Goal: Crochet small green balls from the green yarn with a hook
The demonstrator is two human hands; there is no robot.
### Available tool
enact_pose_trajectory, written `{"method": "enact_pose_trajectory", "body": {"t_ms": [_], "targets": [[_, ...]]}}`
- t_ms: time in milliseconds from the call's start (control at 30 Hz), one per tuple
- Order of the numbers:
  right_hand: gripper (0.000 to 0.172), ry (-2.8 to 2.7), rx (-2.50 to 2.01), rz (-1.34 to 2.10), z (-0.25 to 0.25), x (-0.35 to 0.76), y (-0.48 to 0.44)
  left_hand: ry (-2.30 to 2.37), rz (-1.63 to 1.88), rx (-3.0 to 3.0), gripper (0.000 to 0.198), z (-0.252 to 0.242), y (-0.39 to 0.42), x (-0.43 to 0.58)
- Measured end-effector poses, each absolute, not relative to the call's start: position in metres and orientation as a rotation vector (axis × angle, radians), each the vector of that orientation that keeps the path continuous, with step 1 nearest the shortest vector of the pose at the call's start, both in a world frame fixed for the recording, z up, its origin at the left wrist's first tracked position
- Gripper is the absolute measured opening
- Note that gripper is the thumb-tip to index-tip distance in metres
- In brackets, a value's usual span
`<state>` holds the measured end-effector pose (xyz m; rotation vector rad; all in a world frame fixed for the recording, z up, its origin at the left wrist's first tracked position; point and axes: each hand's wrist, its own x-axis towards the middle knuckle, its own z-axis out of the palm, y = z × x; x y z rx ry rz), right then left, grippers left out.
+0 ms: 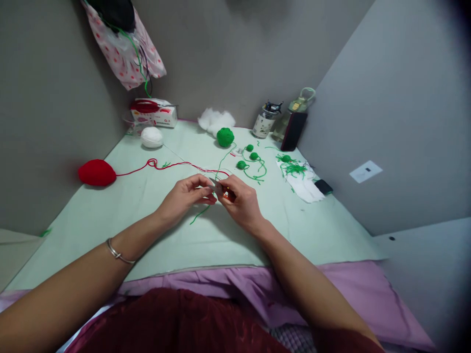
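Note:
My left hand and my right hand meet over the middle of the pale green cloth. Both are closed in a pinch around a small crochet piece with red and orange showing, and a thin metal hook or needle crosses between them. Red yarn runs from my hands to a red yarn ball at the left. A green strand hangs under my left hand, and another leads up to a green yarn ball.
A white yarn ball, white stuffing and a tissue box lie at the back. Small green crocheted balls, green scraps on white paper, a jar, a bottle and a phone sit right.

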<state>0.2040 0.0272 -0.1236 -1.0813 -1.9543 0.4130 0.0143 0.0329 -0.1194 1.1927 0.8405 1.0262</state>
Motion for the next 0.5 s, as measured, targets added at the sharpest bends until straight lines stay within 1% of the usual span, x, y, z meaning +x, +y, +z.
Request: {"method": "enact_pose_trajectory", "body": {"t_ms": [100, 300, 367, 500], "targets": [[0.009, -1.872, -1.093, 0.528, -0.119, 0.204, 0.027, 0.845, 0.991, 1.167, 0.022, -0.119, 0.036, 0.011], [0.041, -1.527, -1.113, 1.205, -0.097, 0.211, 0.023, 0.841, 1.078, 1.084, 0.022, -0.114, 0.036, 0.01], [0.043, -1.499, -1.09, 1.306, -0.093, 0.213, 0.022, 0.826, 1.104, 1.06, 0.023, -0.112, 0.036, 0.011], [0.042, -1.517, -1.035, 1.434, -0.091, 0.212, 0.022, 0.8, 1.142, 1.028, 0.021, -0.11, 0.035, 0.012]]}}
